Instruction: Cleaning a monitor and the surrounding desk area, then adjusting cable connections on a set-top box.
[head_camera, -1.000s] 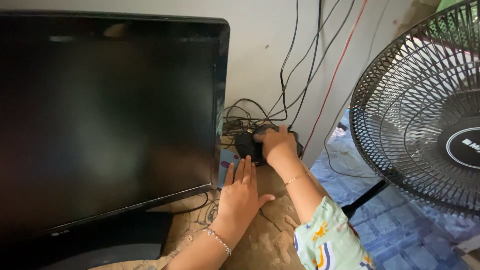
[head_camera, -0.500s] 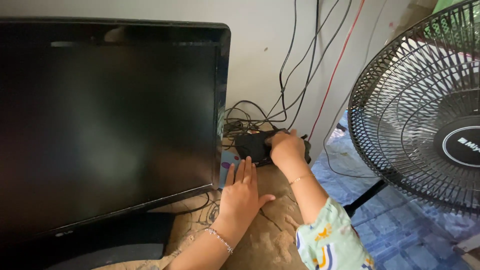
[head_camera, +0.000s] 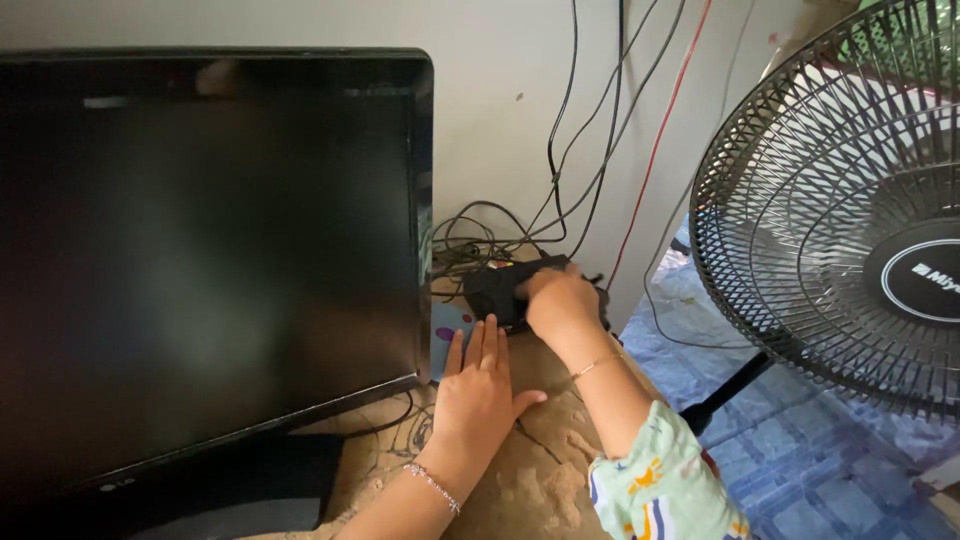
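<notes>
My right hand (head_camera: 558, 301) is closed over a small black box (head_camera: 497, 290) that sits at the back of the worn brown table (head_camera: 540, 480), right by the wall. A tangle of black cables (head_camera: 480, 235) runs into the box from above. Flat on the table just in front of the box lies my left hand (head_camera: 478, 392), fingers together and pointing at it, next to the black monitor's right edge. Both wrists carry thin bracelets.
A large dark monitor (head_camera: 200, 260) on its stand fills the left side. A black standing fan (head_camera: 850, 220) rises at the right over blue patterned flooring (head_camera: 800, 460). Black and red wires (head_camera: 640, 150) hang down the wall behind the box.
My right hand has shifted slightly on the black box, sliding a little to the right and back. My left hand stays flat in place. The view has drifted slightly.
</notes>
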